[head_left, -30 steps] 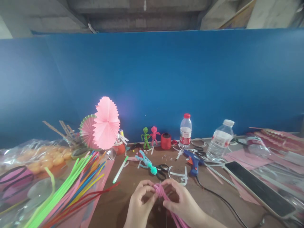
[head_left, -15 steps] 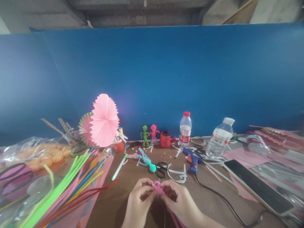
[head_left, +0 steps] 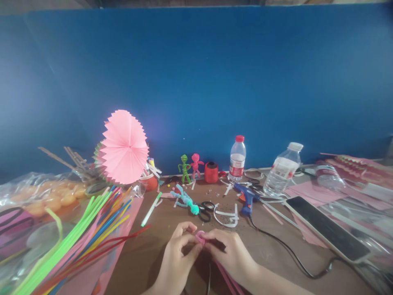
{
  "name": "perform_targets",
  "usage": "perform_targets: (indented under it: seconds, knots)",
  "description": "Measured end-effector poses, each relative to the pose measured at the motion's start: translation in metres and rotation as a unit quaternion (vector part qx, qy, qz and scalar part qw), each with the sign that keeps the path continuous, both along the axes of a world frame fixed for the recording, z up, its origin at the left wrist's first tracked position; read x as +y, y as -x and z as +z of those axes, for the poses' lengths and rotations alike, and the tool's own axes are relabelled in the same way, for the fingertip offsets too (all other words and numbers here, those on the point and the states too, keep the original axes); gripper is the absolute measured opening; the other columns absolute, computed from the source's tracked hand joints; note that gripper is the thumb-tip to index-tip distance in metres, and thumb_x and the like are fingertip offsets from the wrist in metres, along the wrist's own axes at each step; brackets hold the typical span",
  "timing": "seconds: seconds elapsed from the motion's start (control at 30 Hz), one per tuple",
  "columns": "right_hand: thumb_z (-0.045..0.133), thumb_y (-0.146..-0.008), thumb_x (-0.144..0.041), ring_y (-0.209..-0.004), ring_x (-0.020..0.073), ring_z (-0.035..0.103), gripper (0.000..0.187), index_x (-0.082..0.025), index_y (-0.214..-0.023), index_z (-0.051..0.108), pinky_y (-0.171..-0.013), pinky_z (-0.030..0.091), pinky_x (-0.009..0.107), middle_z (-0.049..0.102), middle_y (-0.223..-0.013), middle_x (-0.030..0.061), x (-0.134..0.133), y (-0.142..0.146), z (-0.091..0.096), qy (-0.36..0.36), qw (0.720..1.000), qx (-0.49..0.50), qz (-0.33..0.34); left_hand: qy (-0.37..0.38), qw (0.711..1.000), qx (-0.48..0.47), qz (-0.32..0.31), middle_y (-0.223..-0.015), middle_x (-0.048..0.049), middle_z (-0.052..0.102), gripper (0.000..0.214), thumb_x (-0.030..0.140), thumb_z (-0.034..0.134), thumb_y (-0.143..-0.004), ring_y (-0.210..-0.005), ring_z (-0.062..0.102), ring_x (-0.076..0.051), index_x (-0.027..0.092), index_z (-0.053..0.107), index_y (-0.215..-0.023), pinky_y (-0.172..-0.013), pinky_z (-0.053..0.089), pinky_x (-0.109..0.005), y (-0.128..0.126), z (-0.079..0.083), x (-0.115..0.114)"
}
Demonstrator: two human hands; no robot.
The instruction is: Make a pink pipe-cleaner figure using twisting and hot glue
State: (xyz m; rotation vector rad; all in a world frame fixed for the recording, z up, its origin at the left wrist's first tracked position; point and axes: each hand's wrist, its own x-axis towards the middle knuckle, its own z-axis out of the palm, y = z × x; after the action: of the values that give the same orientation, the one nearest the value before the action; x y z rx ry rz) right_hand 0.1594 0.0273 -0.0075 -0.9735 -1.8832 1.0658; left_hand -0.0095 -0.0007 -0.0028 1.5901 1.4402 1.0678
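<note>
Low in the middle of the view, my left hand [head_left: 179,254] and my right hand [head_left: 231,253] meet over the brown table [head_left: 153,254]. Both pinch a pink pipe cleaner [head_left: 201,237] whose top end is curled into a small loop between my fingertips. Its long tails [head_left: 227,280] run down under my right hand toward the bottom edge. Just beyond my hands lie a teal pipe-cleaner figure [head_left: 186,200] and black scissors [head_left: 205,210].
A fan of coloured pipe cleaners [head_left: 82,237] lies at left, a pink paper fan [head_left: 124,147] behind it. Green [head_left: 184,168] and pink [head_left: 195,164] figures, a red spool [head_left: 211,172], two water bottles [head_left: 237,157] [head_left: 281,170], a blue glue gun [head_left: 245,198] with its cord and a black phone [head_left: 328,229] stand around.
The camera has tilted down, so everything sits higher in view. My hands stay together on the pink pipe cleaner, and the coiled end looks smaller and tighter between my fingers.
</note>
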Motion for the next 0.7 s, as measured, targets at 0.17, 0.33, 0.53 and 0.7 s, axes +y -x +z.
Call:
perform_targets:
  seconds: [0.17, 0.33, 0.53, 0.7]
  knots:
    - [0.058, -0.080, -0.017, -0.089, 0.0182, 0.066, 0.019, -0.022, -0.095, 0.069, -0.080, 0.048, 0.025, 0.072, -0.095, 0.0037, -0.0010, -0.0009, -0.0011, 0.022, 1.000, 0.013, -0.009, 0.000, 0.998, -0.055, 0.007, -0.096, -0.0064, 0.060, 0.014, 0.029, 0.062, -0.076, -0.091, 0.061, -0.022, 0.020, 0.071, -0.070, -0.077, 0.049, -0.027, -0.0008, -0.0029, 0.0020]
    - [0.056, -0.080, -0.019, -0.073, 0.0171, 0.066, 0.018, -0.021, -0.095, 0.066, -0.067, 0.050, 0.024, 0.071, -0.084, 0.0024, 0.0003, 0.0000, -0.0026, 0.046, 0.999, 0.009, -0.022, 0.004, 0.989, -0.144, 0.025, -0.093, -0.0054, 0.064, 0.007, 0.024, 0.070, -0.068, -0.085, 0.064, -0.022, 0.018, 0.067, -0.070, -0.075, 0.052, -0.028, 0.0014, -0.0053, 0.0053]
    - [0.056, -0.081, -0.026, -0.064, 0.0165, 0.063, 0.020, -0.021, -0.101, 0.056, -0.060, 0.048, 0.025, 0.068, -0.070, 0.0001, -0.0016, -0.0005, -0.0027, 0.055, 0.998, 0.013, -0.039, 0.007, 0.980, -0.197, 0.033, -0.088, -0.0052, 0.069, 0.014, 0.027, 0.061, -0.077, -0.087, 0.063, -0.021, 0.018, 0.064, -0.087, -0.076, 0.049, -0.028, 0.0068, -0.0020, 0.0089]
    - [0.053, -0.083, -0.025, -0.069, 0.0177, 0.066, 0.014, -0.021, -0.096, 0.049, -0.064, 0.050, 0.026, 0.070, -0.079, 0.0025, -0.0062, -0.0007, -0.0018, 0.102, 0.994, 0.047, 0.019, 0.030, 0.967, -0.253, -0.026, -0.077, -0.0044, 0.068, 0.011, 0.026, 0.062, -0.077, -0.068, 0.060, -0.016, 0.015, 0.064, -0.077, -0.066, 0.047, -0.026, 0.0039, 0.0022, 0.0075]
